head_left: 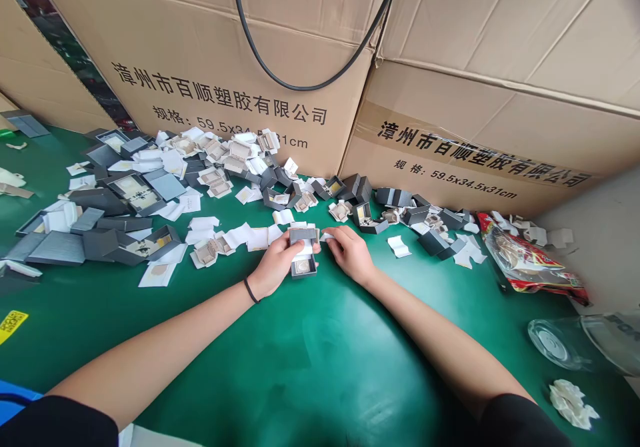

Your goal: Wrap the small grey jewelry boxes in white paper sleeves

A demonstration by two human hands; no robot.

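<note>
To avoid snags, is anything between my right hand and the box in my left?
Yes: a white piece at your right hand, and fingertips of your left hand gripping the box. Nothing else visible.

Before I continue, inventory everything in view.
Table: one, green, foreground
Large cartons: several, brown, behind
Cable: one, black, before cartons
Small boxes: many, dark grey, mid-table
Slips: many, white, among boxes
Inserts: many, beige, among boxes
Packet: one, red and clear, right
Glass vessel: one, clear, right edge
Crumpled tissue: one, white, lower right
Label: one, yellow, left edge
Blue object: one, lower left
Held box: one, grey, centre
Wristband: one, black, left wrist
Sleeves: two, black, bottom
Left hand: one, bare, gripping held box
Right hand: one, bare, beside held box
</note>
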